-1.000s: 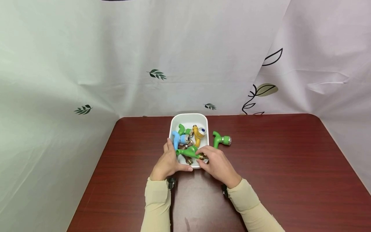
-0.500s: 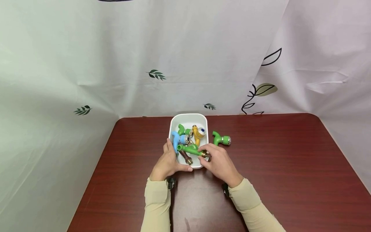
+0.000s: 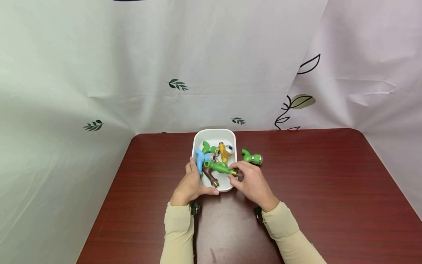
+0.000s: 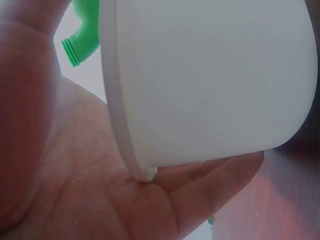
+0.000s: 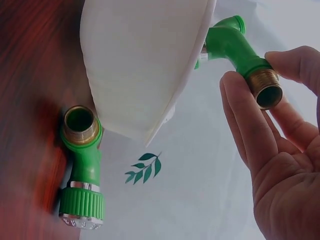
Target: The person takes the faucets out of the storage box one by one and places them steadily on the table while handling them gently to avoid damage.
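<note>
My right hand (image 3: pixel 253 184) pinches a green plastic faucet (image 3: pixel 220 167) by its brass threaded end, thumb on one side and fingers on the other. The right wrist view shows that faucet (image 5: pixel 239 50) above the rim of a white plastic bin (image 3: pixel 215 130), its knob partly hidden behind the bin wall. With fingers along the left side and thumb across the front rim, my left hand (image 3: pixel 189 186) holds the bin. Inside lie a blue faucet (image 3: pixel 199 161), a yellow one, a brown faucet (image 3: pixel 210 175) and another green faucet (image 3: pixel 206 147).
On the dark red table (image 3: pixel 316 198), just right of the bin, lies a separate green faucet (image 3: pixel 252 158), its lower end behind my right hand in the head view. A pale curtain (image 3: pixel 211 66) with leaf prints hangs behind the table.
My right hand has lifted the green faucet and shifted it slightly right and back, uncovering more of the brown faucet. The left hand and bin have stayed in place.
</note>
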`<state>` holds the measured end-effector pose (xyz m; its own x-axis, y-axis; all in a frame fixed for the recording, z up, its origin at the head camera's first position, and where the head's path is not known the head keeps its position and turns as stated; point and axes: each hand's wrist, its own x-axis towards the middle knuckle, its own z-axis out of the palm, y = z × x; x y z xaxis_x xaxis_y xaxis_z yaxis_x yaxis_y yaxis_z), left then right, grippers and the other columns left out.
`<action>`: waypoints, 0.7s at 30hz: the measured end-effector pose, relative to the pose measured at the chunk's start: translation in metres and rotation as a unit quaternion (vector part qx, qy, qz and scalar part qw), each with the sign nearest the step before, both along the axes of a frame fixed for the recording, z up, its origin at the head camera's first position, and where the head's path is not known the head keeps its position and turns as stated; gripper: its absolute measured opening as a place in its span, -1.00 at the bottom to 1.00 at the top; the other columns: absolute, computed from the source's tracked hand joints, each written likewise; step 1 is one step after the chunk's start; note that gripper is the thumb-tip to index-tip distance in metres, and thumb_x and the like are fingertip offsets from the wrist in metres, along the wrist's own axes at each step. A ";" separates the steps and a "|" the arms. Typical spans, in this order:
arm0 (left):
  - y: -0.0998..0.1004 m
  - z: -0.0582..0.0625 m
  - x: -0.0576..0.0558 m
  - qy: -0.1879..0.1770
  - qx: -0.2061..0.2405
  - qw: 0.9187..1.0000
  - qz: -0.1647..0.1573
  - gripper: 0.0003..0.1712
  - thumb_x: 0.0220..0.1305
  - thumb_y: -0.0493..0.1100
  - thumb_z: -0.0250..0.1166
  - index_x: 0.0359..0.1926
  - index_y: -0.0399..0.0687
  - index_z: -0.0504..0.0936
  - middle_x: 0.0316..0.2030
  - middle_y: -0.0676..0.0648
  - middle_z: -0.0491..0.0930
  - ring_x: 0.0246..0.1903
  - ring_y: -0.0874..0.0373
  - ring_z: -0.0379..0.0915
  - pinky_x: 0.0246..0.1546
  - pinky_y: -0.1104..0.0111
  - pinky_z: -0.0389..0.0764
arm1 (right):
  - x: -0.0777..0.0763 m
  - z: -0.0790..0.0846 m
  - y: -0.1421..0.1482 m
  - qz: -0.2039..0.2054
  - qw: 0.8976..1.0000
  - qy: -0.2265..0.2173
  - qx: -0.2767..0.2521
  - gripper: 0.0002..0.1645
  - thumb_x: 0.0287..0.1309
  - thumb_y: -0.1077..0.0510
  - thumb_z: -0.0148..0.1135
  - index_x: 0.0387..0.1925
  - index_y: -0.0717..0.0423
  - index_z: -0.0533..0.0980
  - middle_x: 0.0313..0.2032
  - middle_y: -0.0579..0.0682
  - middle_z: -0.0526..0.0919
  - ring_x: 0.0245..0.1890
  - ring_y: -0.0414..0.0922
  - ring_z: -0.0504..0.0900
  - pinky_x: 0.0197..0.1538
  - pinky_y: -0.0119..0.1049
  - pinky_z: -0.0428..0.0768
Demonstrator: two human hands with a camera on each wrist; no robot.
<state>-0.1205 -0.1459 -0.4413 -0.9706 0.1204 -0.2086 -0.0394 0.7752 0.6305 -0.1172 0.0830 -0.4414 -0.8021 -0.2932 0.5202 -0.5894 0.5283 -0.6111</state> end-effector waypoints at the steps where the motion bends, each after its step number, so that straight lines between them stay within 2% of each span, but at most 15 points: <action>1: 0.000 0.000 0.000 -0.001 0.000 1.000 0.000 0.79 -0.32 0.20 0.73 0.54 -0.38 -0.43 0.51 -0.46 -0.24 0.33 -0.30 0.24 0.23 0.03 0.42 | 0.000 0.000 0.001 -0.001 1.000 -0.001 -0.004 -0.70 -0.04 0.34 0.51 -0.22 0.08 0.67 -0.26 -0.08 0.70 -0.36 -0.20 0.65 -0.30 -0.32 0.65; 6: 0.000 0.000 0.000 0.007 0.000 1.000 -0.006 0.79 -0.31 0.18 0.73 0.54 -0.36 -0.44 0.51 -0.47 -0.25 0.37 -0.33 0.17 0.24 0.02 0.40 | -0.001 0.001 0.004 -0.008 1.000 -0.013 -0.016 -0.70 -0.02 0.34 0.50 -0.20 0.10 0.67 -0.23 -0.05 0.71 -0.33 -0.20 0.69 -0.27 -0.29 0.68; 11: 0.000 0.001 0.000 0.002 0.000 1.000 0.002 0.79 -0.32 0.20 0.72 0.54 -0.40 -0.41 0.51 -0.46 -0.23 0.33 -0.31 0.24 0.22 0.03 0.43 | -0.002 0.004 0.008 -0.019 0.999 -0.026 -0.017 -0.71 -0.01 0.33 0.50 -0.19 0.11 0.67 -0.24 -0.03 0.72 -0.39 -0.18 0.69 -0.29 -0.21 0.69; 17: 0.000 0.000 0.000 0.005 0.000 1.000 -0.001 0.79 -0.32 0.21 0.72 0.54 -0.40 -0.41 0.50 -0.47 -0.22 0.31 -0.32 0.26 0.20 0.03 0.45 | -0.003 0.009 0.014 -0.033 0.998 -0.035 -0.027 -0.73 0.01 0.35 0.48 -0.20 0.16 0.67 -0.24 0.03 0.73 -0.41 -0.18 0.71 -0.32 -0.29 0.69; 21: 0.000 0.000 0.000 0.004 0.001 1.000 -0.001 0.80 -0.33 0.21 0.72 0.54 -0.40 -0.42 0.50 -0.47 -0.22 0.31 -0.31 0.26 0.21 0.03 0.44 | -0.005 0.009 0.019 -0.036 0.997 -0.044 -0.050 -0.75 0.03 0.38 0.45 -0.20 0.18 0.66 -0.27 0.07 0.71 -0.40 -0.15 0.73 -0.31 -0.24 0.70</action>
